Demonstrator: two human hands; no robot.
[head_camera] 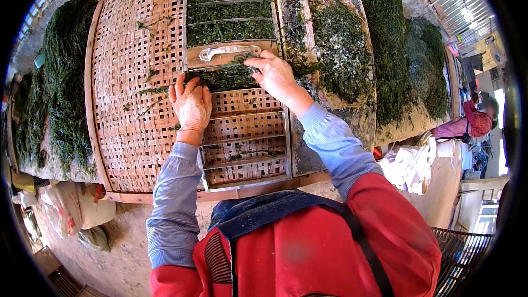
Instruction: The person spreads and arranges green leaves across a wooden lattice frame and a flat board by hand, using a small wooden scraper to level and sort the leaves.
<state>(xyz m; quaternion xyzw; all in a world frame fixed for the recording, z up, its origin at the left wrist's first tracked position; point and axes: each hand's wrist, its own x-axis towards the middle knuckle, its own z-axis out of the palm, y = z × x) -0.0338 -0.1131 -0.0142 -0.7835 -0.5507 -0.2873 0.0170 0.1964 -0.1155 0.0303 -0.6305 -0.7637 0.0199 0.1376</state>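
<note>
Before me a slatted frame (pixel 287 144) divided by thin crossbars lies on a woven bamboo tray (pixel 123 103). Its far sections are packed with dark green seaweed (pixel 231 10). A wooden board (pixel 239 45) with a metal handle (pixel 225 51) rests across the middle of the frame. Just nearer to me, one section holds a loose strip of seaweed (pixel 231 78). My left hand (pixel 190 105) rests at that strip's left end, fingers apart, their tips touching the weed. My right hand (pixel 274 76) pinches a tuft of seaweed (pixel 245 60) beside the handle's right end.
On a stone-like slab at right, a shallow wooden-edged container (pixel 364 20) holds chopped seaweed (pixel 340 49). Large seaweed heaps lie at left (pixel 68 74) and right (pixel 383 49). White sacks (pixel 412 165) stand below the right side. A person (pixel 466 121) is farther right.
</note>
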